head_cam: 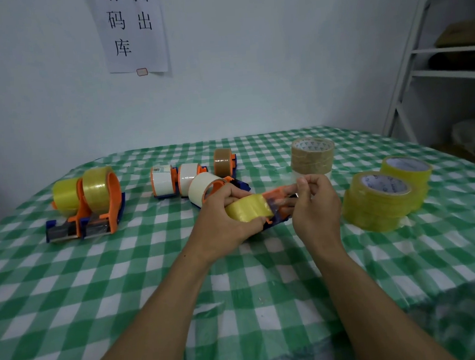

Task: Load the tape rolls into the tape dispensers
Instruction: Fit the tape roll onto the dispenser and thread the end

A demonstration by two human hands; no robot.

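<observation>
Green-checked, the desk [69,290] shows at centre a left hand [222,217] gripping a yellow tape roll [248,208] seated in an orange-and-blue dispenser [281,205], whose front end the right hand [315,208] pinches. Loaded dispensers [91,201] stand at 10 o'clock, spare yellow rolls [378,201] at 3 o'clock.

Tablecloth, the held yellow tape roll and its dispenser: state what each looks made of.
Tablecloth: probably thin plastic sheet, printed green-and-white check; faint sheen, soft creases. Yellow tape roll: glossy see-through plastic film, judging by its shine. Dispenser: hard moulded plastic, orange and blue, smooth.
</observation>
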